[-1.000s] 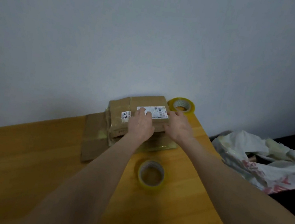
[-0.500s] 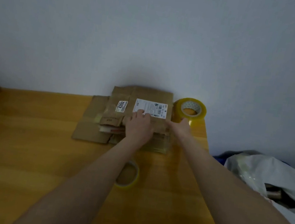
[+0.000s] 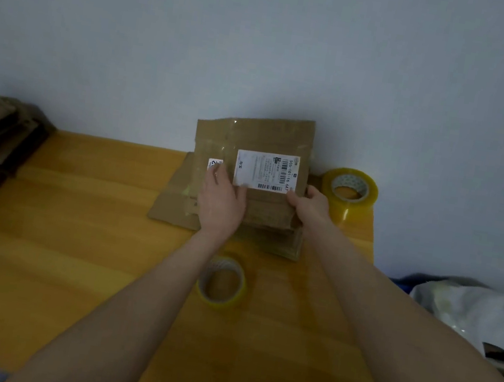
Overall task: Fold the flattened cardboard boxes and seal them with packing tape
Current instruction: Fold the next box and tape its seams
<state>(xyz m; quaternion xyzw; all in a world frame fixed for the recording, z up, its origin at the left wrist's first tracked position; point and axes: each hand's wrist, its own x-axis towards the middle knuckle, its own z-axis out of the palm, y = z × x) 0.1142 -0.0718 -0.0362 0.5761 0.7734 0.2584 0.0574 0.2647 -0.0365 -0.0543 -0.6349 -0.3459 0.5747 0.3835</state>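
The wooden table (image 3: 74,247) fills the lower frame, and at its far edge, centre of the frame, the stack of flattened boxes (image 3: 173,209) lies against the wall. The top flattened box (image 3: 253,136) tilts up off that stack, gripped along its lower part by the left hand (image 3: 222,199), fingers spread across its face, and pinched at its right edge by the right hand (image 3: 313,204). To do this well, lift it fully clear before squaring it open. The large tape roll (image 3: 349,191) stands right of centre; the small tape roll (image 3: 222,282) lies below centre.
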